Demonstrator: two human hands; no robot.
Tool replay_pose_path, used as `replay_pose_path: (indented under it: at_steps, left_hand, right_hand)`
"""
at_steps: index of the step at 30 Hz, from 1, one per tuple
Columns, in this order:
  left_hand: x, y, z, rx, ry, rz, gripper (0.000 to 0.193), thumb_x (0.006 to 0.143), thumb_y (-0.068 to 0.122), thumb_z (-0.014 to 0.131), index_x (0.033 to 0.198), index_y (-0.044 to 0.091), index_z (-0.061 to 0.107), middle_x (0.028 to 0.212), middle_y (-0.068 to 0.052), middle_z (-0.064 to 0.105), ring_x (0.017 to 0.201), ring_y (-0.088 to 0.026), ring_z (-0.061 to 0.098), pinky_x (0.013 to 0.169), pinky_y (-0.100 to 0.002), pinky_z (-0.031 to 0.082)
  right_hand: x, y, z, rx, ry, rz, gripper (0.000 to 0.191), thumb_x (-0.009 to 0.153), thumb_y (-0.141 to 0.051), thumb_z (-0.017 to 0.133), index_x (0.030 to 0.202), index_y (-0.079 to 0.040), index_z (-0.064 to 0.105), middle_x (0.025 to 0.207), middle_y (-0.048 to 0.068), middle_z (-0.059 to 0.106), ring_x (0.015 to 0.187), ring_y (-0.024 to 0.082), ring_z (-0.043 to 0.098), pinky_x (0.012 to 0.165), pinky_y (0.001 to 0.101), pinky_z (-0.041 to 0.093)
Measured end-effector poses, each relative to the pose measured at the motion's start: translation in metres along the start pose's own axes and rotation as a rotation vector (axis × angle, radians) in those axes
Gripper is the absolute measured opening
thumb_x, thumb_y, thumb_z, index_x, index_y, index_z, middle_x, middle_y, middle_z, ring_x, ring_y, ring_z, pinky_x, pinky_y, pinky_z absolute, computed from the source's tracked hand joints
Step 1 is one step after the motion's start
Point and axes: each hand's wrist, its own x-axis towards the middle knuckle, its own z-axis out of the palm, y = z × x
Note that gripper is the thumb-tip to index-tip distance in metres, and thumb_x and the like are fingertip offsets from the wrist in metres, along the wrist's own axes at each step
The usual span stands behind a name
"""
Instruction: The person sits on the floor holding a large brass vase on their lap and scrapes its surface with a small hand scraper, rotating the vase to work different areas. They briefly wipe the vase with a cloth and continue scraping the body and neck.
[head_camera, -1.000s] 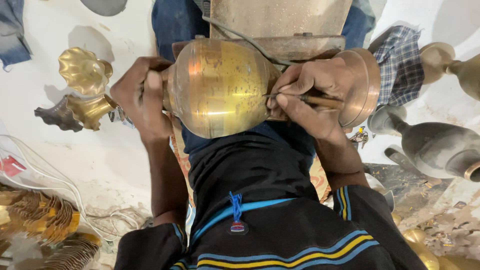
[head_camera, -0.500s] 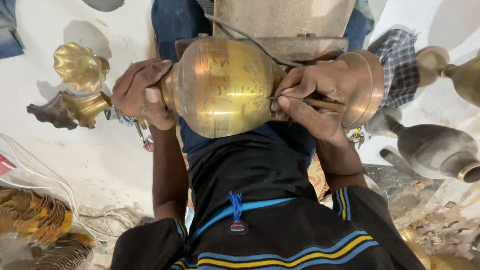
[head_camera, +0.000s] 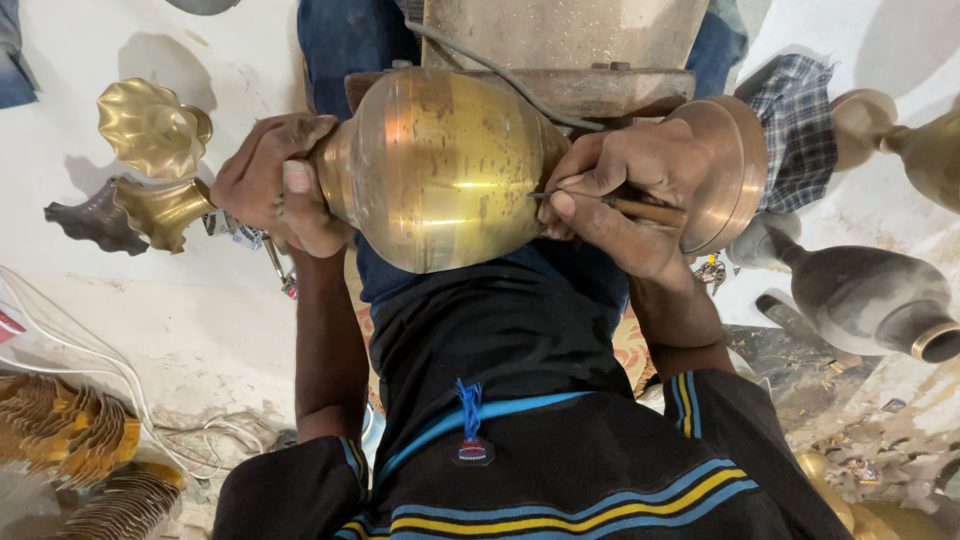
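Observation:
A round brass vase (head_camera: 440, 165) lies on its side over my lap, its wide foot (head_camera: 725, 170) to the right. My left hand (head_camera: 275, 185) grips the vase's narrow neck on the left. My right hand (head_camera: 620, 190) is closed on a thin tool with a wooden handle (head_camera: 640, 210), and its metal tip touches the vase's belly. A wooden block (head_camera: 560, 45) stands just behind the vase.
Brass flower-shaped pieces (head_camera: 150, 125) lie on the white floor at left. A dull grey vase (head_camera: 865, 295) and another brass vessel (head_camera: 915, 135) lie at right. White cords (head_camera: 110, 375) and ribbed brass parts (head_camera: 65, 430) sit at lower left. A checked cloth (head_camera: 795, 125) hangs at right.
My left hand has shifted its grip around the vase's neck and the vase has turned slightly. The right hand keeps the tool's tip on the belly.

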Motion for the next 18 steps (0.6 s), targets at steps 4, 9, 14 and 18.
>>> replay_pose_path:
  at_steps: [4, 9, 14, 18]
  left_hand:
    - [0.008, 0.017, -0.003, 0.042, -0.055, -0.071, 0.055, 0.100, 0.040, 0.047, 0.093, -0.008, 0.072, 0.084, -0.023, 0.072, 0.074, -0.032, 0.073, 0.066, -0.037, 0.057]
    - [0.021, 0.050, -0.009, 0.157, -0.215, -0.249, 0.049, 0.106, 0.032, 0.047, 0.090, -0.007, 0.070, 0.077, -0.019, 0.065, 0.065, -0.031, 0.061, 0.066, -0.040, 0.047]
    - [0.027, 0.067, -0.011, 0.360, -0.280, -0.438, 0.045, 0.104, 0.027, 0.049, 0.081, -0.007, 0.067, 0.064, -0.020, 0.050, 0.059, -0.034, 0.042, 0.067, -0.049, 0.036]
    - [0.027, 0.058, -0.012, 0.351, -0.320, -0.557, 0.045, 0.100, 0.030, 0.049, 0.080, -0.007, 0.066, 0.062, -0.020, 0.050, 0.055, -0.034, 0.041, 0.064, -0.049, 0.036]
  right_hand:
    - [0.001, -0.004, -0.001, 0.013, -0.032, 0.002, 0.024, 0.100, 0.002, 0.066, 0.078, 0.001, 0.055, 0.083, 0.022, 0.071, 0.067, 0.019, 0.076, 0.056, 0.0241, 0.063]
    - [-0.004, -0.009, 0.003, 0.031, 0.063, 0.067, 0.024, 0.099, 0.001, 0.068, 0.079, 0.001, 0.055, 0.079, 0.022, 0.070, 0.064, 0.018, 0.073, 0.056, 0.0243, 0.061]
    - [-0.003, -0.001, 0.001, 0.076, 0.080, 0.049, 0.023, 0.100, -0.001, 0.068, 0.080, 0.002, 0.057, 0.084, 0.023, 0.070, 0.063, 0.018, 0.073, 0.054, 0.0247, 0.061]
    - [-0.004, 0.004, -0.001, 0.096, 0.092, 0.040, 0.023, 0.099, -0.003, 0.068, 0.080, 0.001, 0.056, 0.078, 0.021, 0.070, 0.060, 0.016, 0.071, 0.052, 0.0240, 0.059]
